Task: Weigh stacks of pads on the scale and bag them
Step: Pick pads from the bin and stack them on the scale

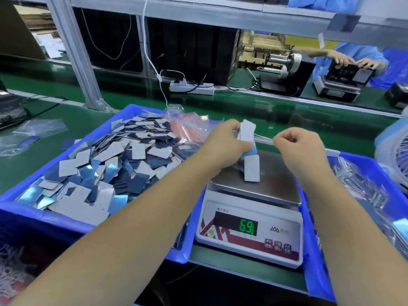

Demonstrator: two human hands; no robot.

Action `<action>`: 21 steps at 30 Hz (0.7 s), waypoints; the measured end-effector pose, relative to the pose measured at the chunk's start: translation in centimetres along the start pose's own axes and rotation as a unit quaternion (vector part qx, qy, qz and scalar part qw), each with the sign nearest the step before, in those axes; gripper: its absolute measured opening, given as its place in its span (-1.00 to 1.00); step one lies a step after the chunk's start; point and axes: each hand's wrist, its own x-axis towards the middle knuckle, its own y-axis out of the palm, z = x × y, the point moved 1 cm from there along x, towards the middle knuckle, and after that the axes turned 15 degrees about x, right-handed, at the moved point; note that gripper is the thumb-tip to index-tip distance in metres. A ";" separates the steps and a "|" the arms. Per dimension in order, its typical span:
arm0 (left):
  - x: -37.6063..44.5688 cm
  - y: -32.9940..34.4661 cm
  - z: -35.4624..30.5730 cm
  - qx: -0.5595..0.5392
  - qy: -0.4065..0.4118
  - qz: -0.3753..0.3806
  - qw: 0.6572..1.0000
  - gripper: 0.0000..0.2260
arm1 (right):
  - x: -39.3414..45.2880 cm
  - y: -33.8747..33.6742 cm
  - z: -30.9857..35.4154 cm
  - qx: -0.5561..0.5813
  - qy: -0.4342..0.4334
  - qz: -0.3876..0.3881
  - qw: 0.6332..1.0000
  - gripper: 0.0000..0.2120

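Grey-faced pads (pixel 246 130) were pinched upright in the left hand (pixel 223 144), above the scale (pixel 249 219). Beside it, the right hand (pixel 298 146) was curled, apparently pinching a thin clear bag edge. Another stack of pads (pixel 251 168) stood on the steel pan. Left of the scale, a blue bin (pixel 28 208) held loose pads.

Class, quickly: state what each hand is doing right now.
Left hand: pinches a stack of grey rectangular pads.
Right hand: fingers curled; whether it holds anything cannot be told.

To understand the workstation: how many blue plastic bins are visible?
2: one blue plastic bin of loose pads left of the white digital scale, another on its right. More may be hidden.
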 end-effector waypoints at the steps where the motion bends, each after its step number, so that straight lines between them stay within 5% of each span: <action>1: 0.0 0.8 0.0 0.043 0.009 0.002 0.999 -0.82 | 0.0 0.1 -0.1 0.000 0.004 0.002 1.000 -0.88; 7: -0.7 1.6 0.1 0.213 0.134 -0.042 0.967 -0.85 | 0.3 0.5 -0.4 -0.013 0.003 0.008 1.000 -0.88; 15: -0.2 1.7 1.5 0.389 0.120 -0.001 0.913 -0.70 | -0.1 0.8 -0.3 -0.012 0.003 0.035 0.999 -0.87; 17: -0.5 1.2 1.1 0.360 0.117 0.017 0.926 -0.71 | -0.2 0.9 -0.3 -0.015 0.000 0.040 0.999 -0.86; 21: -2.1 -2.0 -1.3 0.024 0.108 0.002 0.994 -0.92 | -0.3 0.8 -0.2 -0.016 -0.008 0.043 0.999 -0.86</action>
